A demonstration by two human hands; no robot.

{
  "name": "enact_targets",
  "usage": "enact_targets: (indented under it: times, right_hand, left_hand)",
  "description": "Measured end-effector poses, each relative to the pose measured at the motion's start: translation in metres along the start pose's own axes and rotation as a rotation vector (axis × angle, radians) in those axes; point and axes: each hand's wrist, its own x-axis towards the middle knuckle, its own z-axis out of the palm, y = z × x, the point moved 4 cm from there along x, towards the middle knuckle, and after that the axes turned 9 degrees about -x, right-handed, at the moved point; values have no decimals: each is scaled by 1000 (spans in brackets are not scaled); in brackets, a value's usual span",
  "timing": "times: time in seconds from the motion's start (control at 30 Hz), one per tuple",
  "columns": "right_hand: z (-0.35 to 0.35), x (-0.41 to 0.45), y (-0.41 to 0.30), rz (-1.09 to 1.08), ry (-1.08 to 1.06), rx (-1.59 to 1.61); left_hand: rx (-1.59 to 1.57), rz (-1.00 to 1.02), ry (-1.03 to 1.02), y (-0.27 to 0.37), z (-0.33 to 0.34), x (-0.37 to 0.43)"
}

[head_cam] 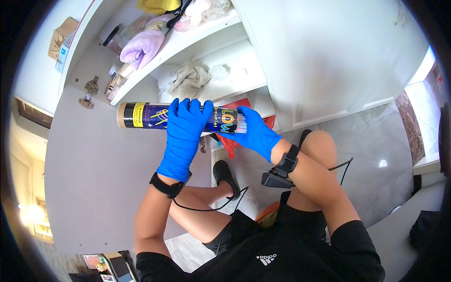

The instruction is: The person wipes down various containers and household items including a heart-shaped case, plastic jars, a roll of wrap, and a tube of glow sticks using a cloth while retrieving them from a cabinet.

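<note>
A tube of glow bracelets (142,115) lies sideways between my blue-gloved hands, held up before an open cabinet. Its dark printed wrap bears a yellow warning panel, and a tan cap closes its left end. My left hand (187,125) grips the tube around its middle from above. At the right end my right hand (252,127) is wrapped around the tube, its fingers partly hidden behind it. Pale thin sticks (241,124) show at that end, beside my right palm. Each wrist wears a black strap with a cable.
The upper cabinet shelf (183,46) carries a rolled lilac towel (142,47), jars and plastic bags. Below lies a crumpled beige cloth (190,80). A red plastic bag (229,146) hangs out low down. Open doors stand left (105,176) and right (338,60).
</note>
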Motion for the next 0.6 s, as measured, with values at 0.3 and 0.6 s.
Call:
enact_targets:
  times: [0.3, 0.6]
  right_hand:
    - [12, -35, -24, -615, -143, -1248]
    - [21, -40, -30, -184, 62, -711]
  left_hand:
    - [-67, -4, 88, -6, -5, -8]
    - [-259, -163, 54, -12, 9, -34]
